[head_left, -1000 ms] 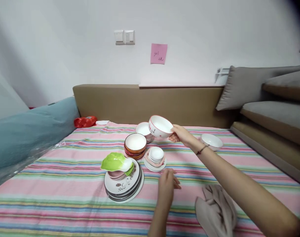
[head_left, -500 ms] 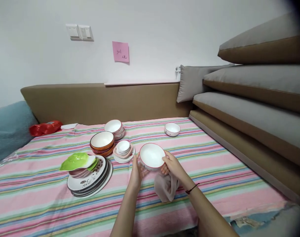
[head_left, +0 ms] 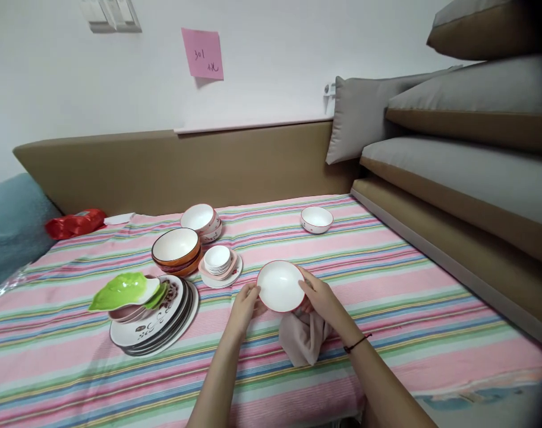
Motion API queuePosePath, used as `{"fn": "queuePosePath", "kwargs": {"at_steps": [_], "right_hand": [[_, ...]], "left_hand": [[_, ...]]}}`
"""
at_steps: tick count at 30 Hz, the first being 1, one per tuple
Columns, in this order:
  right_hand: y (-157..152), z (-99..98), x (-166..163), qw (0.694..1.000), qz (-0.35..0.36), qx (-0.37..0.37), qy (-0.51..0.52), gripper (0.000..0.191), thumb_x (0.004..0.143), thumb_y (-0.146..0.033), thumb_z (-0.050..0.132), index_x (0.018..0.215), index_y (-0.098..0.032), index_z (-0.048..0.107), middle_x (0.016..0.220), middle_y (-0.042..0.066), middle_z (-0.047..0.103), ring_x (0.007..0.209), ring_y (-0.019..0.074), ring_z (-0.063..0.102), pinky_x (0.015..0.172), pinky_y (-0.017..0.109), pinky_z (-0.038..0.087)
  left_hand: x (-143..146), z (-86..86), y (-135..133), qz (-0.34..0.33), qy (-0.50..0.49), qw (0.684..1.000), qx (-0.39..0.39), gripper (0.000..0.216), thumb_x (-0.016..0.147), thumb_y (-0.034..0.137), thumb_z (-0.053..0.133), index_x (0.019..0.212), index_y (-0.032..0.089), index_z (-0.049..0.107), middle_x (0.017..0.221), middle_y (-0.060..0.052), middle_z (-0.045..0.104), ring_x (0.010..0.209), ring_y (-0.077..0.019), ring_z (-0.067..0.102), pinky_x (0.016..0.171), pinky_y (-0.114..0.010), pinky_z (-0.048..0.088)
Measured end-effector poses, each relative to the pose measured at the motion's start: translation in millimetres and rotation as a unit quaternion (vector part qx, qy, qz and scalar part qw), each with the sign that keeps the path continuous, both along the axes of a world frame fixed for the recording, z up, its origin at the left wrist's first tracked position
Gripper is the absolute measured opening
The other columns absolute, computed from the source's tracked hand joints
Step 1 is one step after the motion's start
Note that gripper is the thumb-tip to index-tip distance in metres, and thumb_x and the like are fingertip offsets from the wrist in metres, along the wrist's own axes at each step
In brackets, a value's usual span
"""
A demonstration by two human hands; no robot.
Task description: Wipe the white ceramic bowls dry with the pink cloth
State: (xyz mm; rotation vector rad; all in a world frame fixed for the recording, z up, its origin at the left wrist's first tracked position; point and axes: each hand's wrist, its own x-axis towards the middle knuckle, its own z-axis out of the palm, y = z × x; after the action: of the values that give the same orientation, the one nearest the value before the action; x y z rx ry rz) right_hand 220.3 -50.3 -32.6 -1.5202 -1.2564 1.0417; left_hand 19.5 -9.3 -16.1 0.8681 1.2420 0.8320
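Striped cloth (head_left: pixel 413 309) spreads beneath my outstretched left hand (head_left: pixel 244 308) and right hand (head_left: pixel 322 299), which grasp the white bowl (head_left: pixel 280 286) between them, its round mouth facing up toward me.
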Motion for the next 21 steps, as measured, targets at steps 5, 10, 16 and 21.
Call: {"fn": "queuePosePath", "kwargs": {"at_steps": [5,10,16,21], "right_hand": [[3.4,-5.2,2.1,0.999,-0.038,-0.026,0.027,0.055,0.089,-0.041,0.041,0.137,-0.019,0.055,0.072,0.004,0.071,0.054,0.0198,0.063,0.052,0.034,0.055],[-14.9,2.2,28.2,0.975,-0.147,-0.004,-0.164,0.044,0.086,-0.034,0.044,0.122,-0.018,0.064,0.096,0.009,0.072,0.078,0.0227,0.065,0.073,0.036,0.051],[-30.4,-1.2,38.7,0.939,-0.098,-0.053,-0.325,0.031,0.083,-0.049,0.056,0.084,-0.019,0.064,0.085,0.009,0.065,0.080,0.0241,0.058,0.069,0.033,0.042],[-23.7,-5.6,33.0,0.950,-0.046,-0.031,-0.306,0.032,0.081,-0.037,0.058,0.058,-0.023,0.041,0.058,-0.002,0.047,0.057,0.0153,0.040,0.055,0.029,0.027]], "left_hand": [[2.4,-7.4,5.4,0.023,0.007,0.999,-0.024,0.019,0.082,0.032,0.063,0.091,0.016,0.058,0.080,-0.003,0.063,0.065,-0.0126,0.064,0.071,-0.031,0.058],[-5.1,-6.5,8.2,-0.007,0.040,0.999,0.004,0.030,0.084,0.041,0.061,0.101,0.017,0.060,0.099,-0.010,0.067,0.081,-0.0192,0.068,0.080,-0.037,0.056],[-2.6,0.6,-3.4,0.095,0.157,0.937,0.299,0.048,0.085,0.039,0.062,0.128,0.022,0.052,0.130,-0.014,0.057,0.124,-0.0279,0.052,0.109,-0.042,0.036],[18.1,9.8,-28.7,-0.062,0.129,0.894,0.424,0.039,0.083,0.030,0.064,0.120,0.022,0.060,0.138,-0.014,0.053,0.136,-0.0303,0.040,0.117,-0.045,0.024]]}}
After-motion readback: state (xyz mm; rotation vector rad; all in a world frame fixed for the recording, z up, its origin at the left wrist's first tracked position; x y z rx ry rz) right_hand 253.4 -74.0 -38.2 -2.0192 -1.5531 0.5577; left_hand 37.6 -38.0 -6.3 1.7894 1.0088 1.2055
